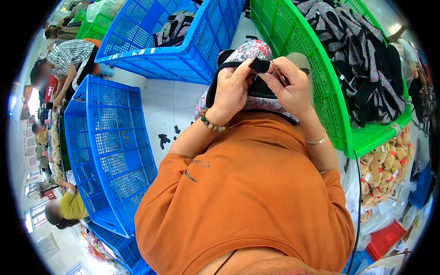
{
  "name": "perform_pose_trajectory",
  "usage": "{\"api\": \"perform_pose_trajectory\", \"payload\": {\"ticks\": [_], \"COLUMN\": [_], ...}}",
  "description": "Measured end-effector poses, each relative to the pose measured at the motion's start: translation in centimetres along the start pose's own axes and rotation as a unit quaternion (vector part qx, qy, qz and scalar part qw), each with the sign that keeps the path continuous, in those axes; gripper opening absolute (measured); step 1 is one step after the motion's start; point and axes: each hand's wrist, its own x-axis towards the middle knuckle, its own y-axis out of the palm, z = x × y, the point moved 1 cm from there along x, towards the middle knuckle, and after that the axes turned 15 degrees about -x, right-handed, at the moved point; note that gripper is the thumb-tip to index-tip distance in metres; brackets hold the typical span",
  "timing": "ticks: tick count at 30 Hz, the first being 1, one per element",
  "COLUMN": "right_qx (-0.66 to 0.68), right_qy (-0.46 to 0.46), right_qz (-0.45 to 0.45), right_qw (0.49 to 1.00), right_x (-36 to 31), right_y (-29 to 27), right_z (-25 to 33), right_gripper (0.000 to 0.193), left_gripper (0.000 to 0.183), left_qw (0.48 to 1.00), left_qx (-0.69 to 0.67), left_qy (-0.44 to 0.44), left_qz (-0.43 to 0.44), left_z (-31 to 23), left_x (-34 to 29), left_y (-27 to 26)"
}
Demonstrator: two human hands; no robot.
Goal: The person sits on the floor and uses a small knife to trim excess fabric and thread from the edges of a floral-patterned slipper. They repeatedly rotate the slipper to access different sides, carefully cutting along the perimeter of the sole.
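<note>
While both hands meet over the lap, left hand [231, 89] pinches the black trim of a floral fabric piece [250, 50]; right hand [291, 87] is closed on a thin tool [276, 69], kind unclear. Green crate [316, 91] just beside, blue crate [110, 151] left.

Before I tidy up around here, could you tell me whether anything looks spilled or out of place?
Yes: small black fabric scraps lie scattered on the white floor between the blue crates, below the left hand. Both hands hold a floral cloth piece; the right hand pinches what looks like a thin tool. Nothing looks damaged.
</note>
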Motion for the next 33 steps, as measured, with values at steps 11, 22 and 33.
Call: {"api": "perform_pose_trajectory", "payload": {"ticks": [11,22,33], "right_qx": [-0.148,-0.284,-0.315], "right_qy": [0.008,0.003,-0.008], "right_qz": [0.033,0.057,0.095], "right_qw": [0.988,0.957,0.944], "right_x": [-1.9,-1.6,-1.3], "right_y": [-1.1,-2.3,-3.4], "right_z": [-2.9,-1.0,-0.7], "right_gripper": [0.024,0.037,0.039], "left_gripper": [0.013,0.016,0.021], "left_qw": [0.997,0.999,0.997], "left_qx": [-0.045,0.004,-0.018], "left_qy": [-0.006,0.003,-0.076], "left_qz": [-0.061,-0.033,0.01], "left_z": [0.1,1.2,1.9], "left_x": [0.9,0.5,0.3], "left_y": [-0.3,-0.3,-0.9]}}
